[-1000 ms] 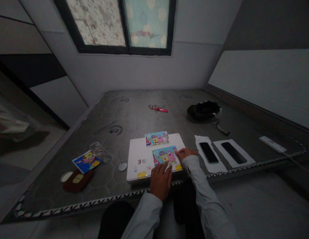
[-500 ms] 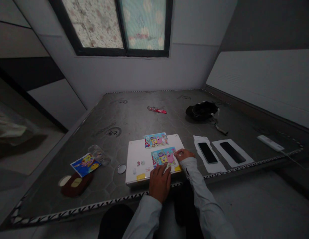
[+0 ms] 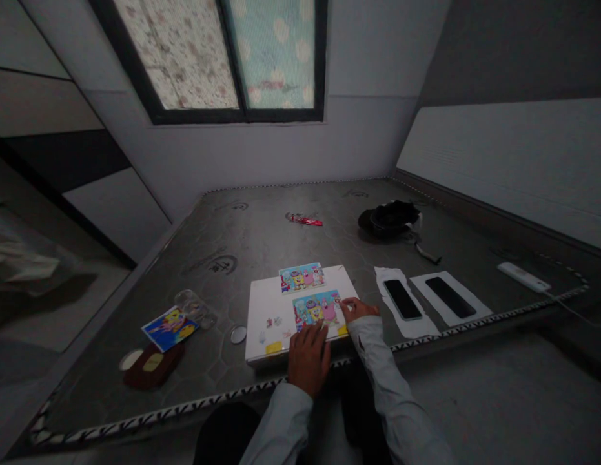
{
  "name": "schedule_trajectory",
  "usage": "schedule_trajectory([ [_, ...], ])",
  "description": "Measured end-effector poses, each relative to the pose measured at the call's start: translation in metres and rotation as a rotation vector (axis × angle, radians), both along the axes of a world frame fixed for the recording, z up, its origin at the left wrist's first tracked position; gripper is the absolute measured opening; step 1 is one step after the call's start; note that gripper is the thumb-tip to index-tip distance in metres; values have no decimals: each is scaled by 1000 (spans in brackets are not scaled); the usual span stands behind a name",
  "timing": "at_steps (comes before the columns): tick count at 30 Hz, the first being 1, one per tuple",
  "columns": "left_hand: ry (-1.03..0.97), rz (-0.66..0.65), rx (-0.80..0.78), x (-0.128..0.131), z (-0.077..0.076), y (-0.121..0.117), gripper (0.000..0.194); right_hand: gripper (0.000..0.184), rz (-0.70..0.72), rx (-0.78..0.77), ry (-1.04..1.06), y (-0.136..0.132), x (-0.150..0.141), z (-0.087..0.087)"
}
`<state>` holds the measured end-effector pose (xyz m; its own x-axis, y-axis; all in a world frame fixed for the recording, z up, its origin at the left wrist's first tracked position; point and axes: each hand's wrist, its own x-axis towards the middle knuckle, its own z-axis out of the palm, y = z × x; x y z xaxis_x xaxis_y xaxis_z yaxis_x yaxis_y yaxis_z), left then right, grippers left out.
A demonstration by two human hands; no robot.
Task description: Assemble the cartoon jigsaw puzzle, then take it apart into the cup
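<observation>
A white box lies in front of me, bearing a cartoon picture that looks like a jigsaw puzzle. Several small loose pieces lie on the box to its left. My left hand rests palm down at the picture's lower edge, fingers stretched out. At the right edge, my right hand has thumb and fingertips pinched together; anything between them is too small to make out. A matching cartoon card lies at the box's far edge.
Right of the box are a phone and a dark panel on white sheets, plus a power strip. A black cap and red packet lie farther back. Left are a blue card, brown case and round lid.
The view has tilted slightly upward. My right hand's fingers have shifted a little at the picture's right edge. My left hand stays at the lower edge.
</observation>
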<state>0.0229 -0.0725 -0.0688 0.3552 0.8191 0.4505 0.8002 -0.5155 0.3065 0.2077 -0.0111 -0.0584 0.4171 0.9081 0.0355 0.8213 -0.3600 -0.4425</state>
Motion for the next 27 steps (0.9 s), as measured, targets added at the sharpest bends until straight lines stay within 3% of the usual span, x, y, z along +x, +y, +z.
schedule_trajectory([
  [19, 29, -19, 130, -3, -14, -23, 46, 32, 265, 294, -38, -64, 8, -35],
  [22, 1, 30, 158, -16, -12, -24, 41, 33, 314, 306, -35, -74, 8, -42],
  [27, -107, 236, 192, -61, -17, -15, 35, 37, 424, 256, -13, -91, 11, -52],
])
